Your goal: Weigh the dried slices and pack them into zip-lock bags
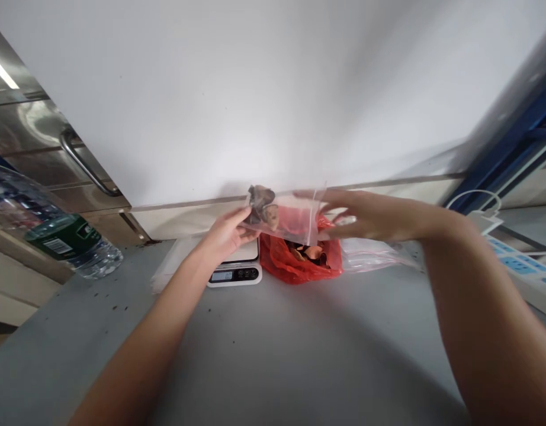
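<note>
Head: left hand [228, 234] pinch-closed on baggie [284, 220]

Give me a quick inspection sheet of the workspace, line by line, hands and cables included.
Surface: grey tabletop, dark specks scattered mainly at left.
Things: clear bag with dried pieces, held up; red bag below, holding more such pieces; white scale beside it, reading too small to trust.
Clutter: green-labelled bottle at left; clear plastic right of the red bag.
Hands: left hand grips the clear bag's filled end; right hand at its other end, fingers apart, contact unclear.
Cables: white cable looping by the power strip at right.
Surroundings: white panel behind, metal handle left, blue frame right.
</note>
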Demonstrator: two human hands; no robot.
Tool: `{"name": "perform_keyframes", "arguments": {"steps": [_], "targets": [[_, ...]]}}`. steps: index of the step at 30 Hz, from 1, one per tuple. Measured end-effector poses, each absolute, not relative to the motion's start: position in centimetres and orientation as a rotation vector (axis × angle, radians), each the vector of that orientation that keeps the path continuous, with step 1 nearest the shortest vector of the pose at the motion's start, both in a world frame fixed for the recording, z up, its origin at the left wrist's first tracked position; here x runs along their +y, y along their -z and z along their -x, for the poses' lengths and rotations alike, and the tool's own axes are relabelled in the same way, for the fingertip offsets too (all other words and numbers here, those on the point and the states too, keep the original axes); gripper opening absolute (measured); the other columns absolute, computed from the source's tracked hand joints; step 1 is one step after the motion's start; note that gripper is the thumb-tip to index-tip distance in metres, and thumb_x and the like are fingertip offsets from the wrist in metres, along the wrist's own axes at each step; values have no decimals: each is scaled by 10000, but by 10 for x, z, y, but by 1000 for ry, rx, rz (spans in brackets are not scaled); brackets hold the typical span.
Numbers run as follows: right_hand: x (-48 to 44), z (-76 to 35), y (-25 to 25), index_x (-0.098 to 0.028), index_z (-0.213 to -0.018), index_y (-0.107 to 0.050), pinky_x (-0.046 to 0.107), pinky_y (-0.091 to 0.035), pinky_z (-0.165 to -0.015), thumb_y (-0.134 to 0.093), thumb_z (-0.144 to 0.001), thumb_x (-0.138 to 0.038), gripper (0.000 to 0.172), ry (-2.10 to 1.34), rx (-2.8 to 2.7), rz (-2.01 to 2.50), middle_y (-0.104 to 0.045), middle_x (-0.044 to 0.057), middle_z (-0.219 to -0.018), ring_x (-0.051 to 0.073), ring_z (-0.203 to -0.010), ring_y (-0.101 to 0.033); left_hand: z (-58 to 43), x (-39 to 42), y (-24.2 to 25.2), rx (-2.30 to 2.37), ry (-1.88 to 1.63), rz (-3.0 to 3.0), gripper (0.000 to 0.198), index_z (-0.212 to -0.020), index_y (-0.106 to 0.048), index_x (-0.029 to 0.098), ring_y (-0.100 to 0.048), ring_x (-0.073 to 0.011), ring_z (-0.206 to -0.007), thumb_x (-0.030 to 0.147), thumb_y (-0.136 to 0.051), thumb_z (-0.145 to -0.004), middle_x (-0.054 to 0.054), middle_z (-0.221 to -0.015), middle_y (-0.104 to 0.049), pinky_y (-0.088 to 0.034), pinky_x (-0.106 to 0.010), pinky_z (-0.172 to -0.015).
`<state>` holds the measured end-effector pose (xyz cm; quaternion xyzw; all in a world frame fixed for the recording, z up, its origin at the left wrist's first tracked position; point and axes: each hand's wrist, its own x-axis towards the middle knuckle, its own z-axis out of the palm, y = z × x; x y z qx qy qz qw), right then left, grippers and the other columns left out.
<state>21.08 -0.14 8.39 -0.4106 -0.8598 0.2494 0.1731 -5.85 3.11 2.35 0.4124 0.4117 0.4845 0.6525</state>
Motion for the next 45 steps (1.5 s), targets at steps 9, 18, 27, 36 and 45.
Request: {"name": "perform_keyframes", "arguments": {"steps": [9, 18, 27, 36, 45], "targets": [[0, -259, -93, -244, -1250, -793, 521, -591, -947, -542, -811, -733, 704, -599, -2492, 1608, -762, 125, -1303, 378, -1115, -726, 44, 54, -67, 1140, -957, -1780, 154, -1053, -771, 179, -726, -202, -950, 265, -709, -942, -92, -1122, -772, -584, -336, -858], [5, -257, -83, -227, -1409, -695, 477, -639, -849, -593, -830, -633, 714, -620, -2458, 1582, -762, 135, -1305, 377, -1121, -748, 19, 56, -107, 1008, -805, -2313, 200, -997, -805, 159, -723, -179, -971, 161, -607, -970, -83, -1064, -791, -557, -331, -909], [7, -239, -82, -224, -1282, -765, 432, -599, -820, -689, -758, -652, 681, -548, -2384, 1601, -799, 130, -1190, 340, -1020, -752, 19, 36, -119, 865, -1025, -2385, 172, -930, -802, 150, -741, -175, -892, 173, -636, -968, -57, -928, -779, -586, -320, -862], [15, -230, -74, -200, -822, -798, 317, -451, -598, -751, -809, -546, 349, -624, -2094, 1333, -713, 37, -728, 183, -688, -610, 41, 25, -76, 1066, -1326, -1803, 200, -1092, -749, 199, -718, -160, -744, 269, -703, -910, -5, -760, -717, -585, -276, -719], [6, -183, -66, -175, -702, -701, 284, -452, -574, -921, -633, -420, 337, -1070, -1777, 1021, -670, 7, -677, 128, -626, -582, 65, 10, -42, 1219, -1249, -1814, 391, -702, -602, 219, -542, -126, -493, 541, -653, -920, 36, -505, -532, -483, -264, -552]]}}
